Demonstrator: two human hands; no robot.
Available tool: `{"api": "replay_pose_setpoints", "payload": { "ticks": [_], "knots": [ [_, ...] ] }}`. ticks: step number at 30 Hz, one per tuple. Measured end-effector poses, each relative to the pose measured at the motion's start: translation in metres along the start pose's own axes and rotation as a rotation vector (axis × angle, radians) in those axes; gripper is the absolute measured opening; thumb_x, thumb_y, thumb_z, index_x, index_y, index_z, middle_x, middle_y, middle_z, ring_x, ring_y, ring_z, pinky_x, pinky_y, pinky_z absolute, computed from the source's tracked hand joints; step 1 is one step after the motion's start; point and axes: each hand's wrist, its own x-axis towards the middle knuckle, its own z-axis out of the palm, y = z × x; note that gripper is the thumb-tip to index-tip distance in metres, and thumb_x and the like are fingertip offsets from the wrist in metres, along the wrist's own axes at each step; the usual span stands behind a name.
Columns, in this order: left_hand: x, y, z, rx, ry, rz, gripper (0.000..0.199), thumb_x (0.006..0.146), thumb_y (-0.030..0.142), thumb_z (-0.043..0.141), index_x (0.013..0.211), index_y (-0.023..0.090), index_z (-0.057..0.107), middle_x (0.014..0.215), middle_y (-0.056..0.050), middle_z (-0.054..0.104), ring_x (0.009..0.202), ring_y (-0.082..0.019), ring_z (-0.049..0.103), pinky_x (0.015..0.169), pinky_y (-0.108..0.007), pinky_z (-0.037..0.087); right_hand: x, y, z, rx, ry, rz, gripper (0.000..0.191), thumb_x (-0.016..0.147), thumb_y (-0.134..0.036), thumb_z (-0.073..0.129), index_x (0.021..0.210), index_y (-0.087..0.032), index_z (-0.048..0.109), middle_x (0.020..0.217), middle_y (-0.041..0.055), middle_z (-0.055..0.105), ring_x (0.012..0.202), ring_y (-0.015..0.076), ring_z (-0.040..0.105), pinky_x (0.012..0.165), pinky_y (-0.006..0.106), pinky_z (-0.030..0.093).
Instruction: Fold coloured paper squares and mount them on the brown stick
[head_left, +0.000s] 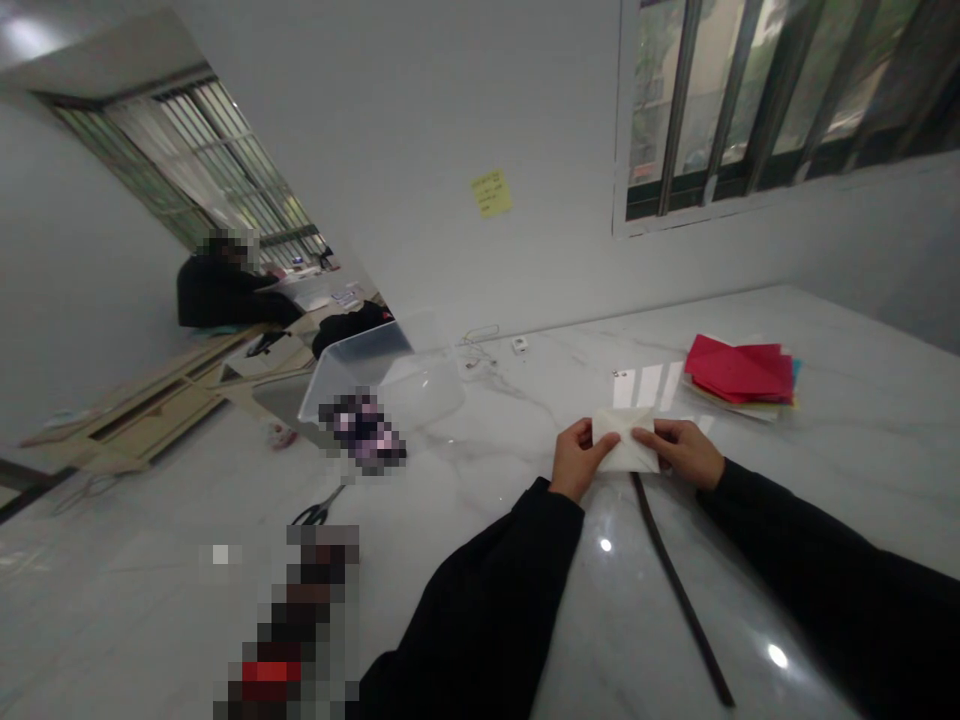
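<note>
A white folded paper [626, 442] is held low over the marble table, pinched from both sides. My left hand [579, 458] grips its left edge, and my right hand [677, 450] presses on its right edge. Just below the paper, a long dark strip [679, 590] lies on the table, running toward me. A stack of red origami sheets [739, 370] sits to the right of my right hand, with other colours showing beneath it.
Black-handled scissors [319, 512] and a pixelated object [362, 432] lie left of my hands, beside a clear plastic box [375, 375]. Another pixelated object [289, 620] stands at the near edge. A seated person [225, 290] in dark clothing is farther off.
</note>
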Motion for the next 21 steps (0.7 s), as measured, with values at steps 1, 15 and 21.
{"api": "replay_pose_setpoints", "payload": {
  "ticks": [1, 15, 21],
  "knots": [
    [0.0001, 0.0001, -0.0001, -0.007, -0.003, -0.004, 0.05, 0.064, 0.04, 0.082, 0.102, 0.011, 0.069, 0.101, -0.014, 0.072, 0.088, -0.024, 0.068, 0.082, -0.036, 0.052, -0.0001, 0.0, 0.0002, 0.007, 0.007, -0.002, 0.056, 0.073, -0.067, 0.061, 0.078, -0.012, 0.069, 0.05, -0.0017, 0.053, 0.043, 0.0108, 0.042, 0.043, 0.025, 0.033],
    [-0.002, 0.0018, 0.0007, 0.02, 0.029, -0.046, 0.043, 0.068, 0.045, 0.077, 0.094, 0.011, 0.072, 0.09, -0.011, 0.073, 0.077, -0.02, 0.066, 0.072, -0.03, 0.049, -0.0005, 0.007, -0.0014, 0.039, 0.02, 0.059, 0.052, 0.07, -0.063, 0.067, 0.083, -0.012, 0.071, 0.057, 0.0009, 0.059, 0.046, 0.0106, 0.043, 0.044, 0.025, 0.033],
    [-0.0008, -0.0041, -0.0008, 0.075, 0.033, -0.07, 0.043, 0.068, 0.05, 0.076, 0.084, 0.011, 0.073, 0.08, -0.008, 0.071, 0.066, -0.016, 0.061, 0.062, -0.027, 0.045, -0.0006, 0.0075, -0.0014, 0.041, 0.018, 0.065, 0.053, 0.07, -0.063, 0.067, 0.083, -0.012, 0.072, 0.058, 0.0012, 0.06, 0.047, 0.0108, 0.044, 0.045, 0.025, 0.034]
  ]
}}
